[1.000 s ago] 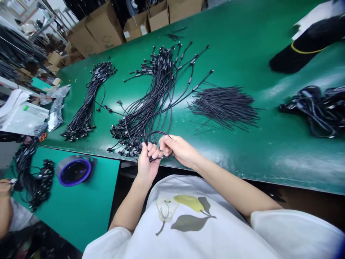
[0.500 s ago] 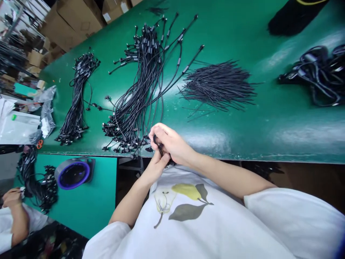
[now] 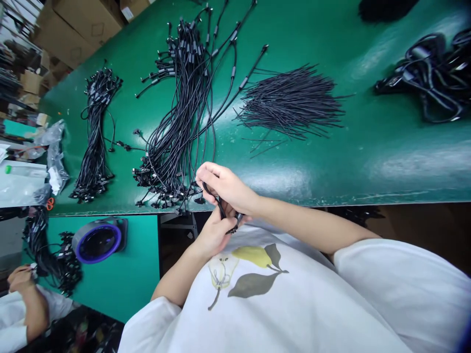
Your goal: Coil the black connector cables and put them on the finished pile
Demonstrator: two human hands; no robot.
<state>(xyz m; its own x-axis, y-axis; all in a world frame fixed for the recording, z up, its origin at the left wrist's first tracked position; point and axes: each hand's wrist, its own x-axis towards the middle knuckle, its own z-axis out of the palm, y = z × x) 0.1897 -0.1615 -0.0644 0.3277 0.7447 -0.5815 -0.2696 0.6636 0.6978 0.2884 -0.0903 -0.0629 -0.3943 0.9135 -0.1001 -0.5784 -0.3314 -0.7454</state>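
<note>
My right hand (image 3: 224, 189) curls over my left hand (image 3: 215, 233) at the front edge of the green-topped workbench (image 3: 331, 162). Both hands pinch a short length of black cable (image 3: 217, 201), and a small black connector (image 3: 233, 226) sticks out beside my left thumb. Just beyond my fingers lies a large bundle of black cables with moulded connectors (image 3: 172, 137). To its right is a pile of thin black wires (image 3: 290, 103). Another cable bundle (image 3: 95, 142) lies further left. My fingers hide most of the held piece.
A tangled heap of black cables (image 3: 427, 78) lies at the right of the bench. Plastic bags (image 3: 53, 157) sit at its left end, cardboard boxes (image 3: 73, 29) stand behind it. On a teal table (image 3: 128, 279) at lower left are a purple-rimmed round device (image 3: 97, 240) and cables, near a co-worker's hand (image 3: 20, 279).
My hands have drawn together and closer to my chest, with the right now over the left. The cable loop seen earlier is hidden or gone. The view has turned, shifting the bench up and left.
</note>
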